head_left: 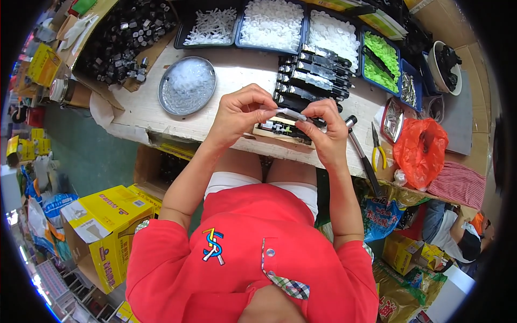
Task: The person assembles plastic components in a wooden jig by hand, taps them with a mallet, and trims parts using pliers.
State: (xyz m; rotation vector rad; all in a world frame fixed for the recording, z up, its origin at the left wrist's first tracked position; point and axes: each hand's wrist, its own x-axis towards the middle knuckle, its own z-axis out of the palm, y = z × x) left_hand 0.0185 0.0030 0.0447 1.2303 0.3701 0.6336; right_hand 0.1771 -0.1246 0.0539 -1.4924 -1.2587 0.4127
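Both hands are raised over the near edge of the workbench, fingers pinched toward each other. Between them is a small, slim whitish piece [291,113], partly translucent; its exact kind is too small to make out. My left hand [237,114] grips its left end between thumb and fingertips, and my right hand [327,129] pinches the right end. Just below, a wooden block [293,144] at the bench edge carries a black mechanism [279,127] with small metal and green parts, partly hidden by my right hand. Beyond it lies a row of several black elongated assemblies [318,70].
A round metal dish [187,109] of clear pieces stands left, beside a carton of black parts [126,40]. Trays of white pieces [271,26] and green pieces [381,59] line the back. At right lie a hammer [362,148], yellow-handled pliers [378,153] and a red plastic bag [421,153].
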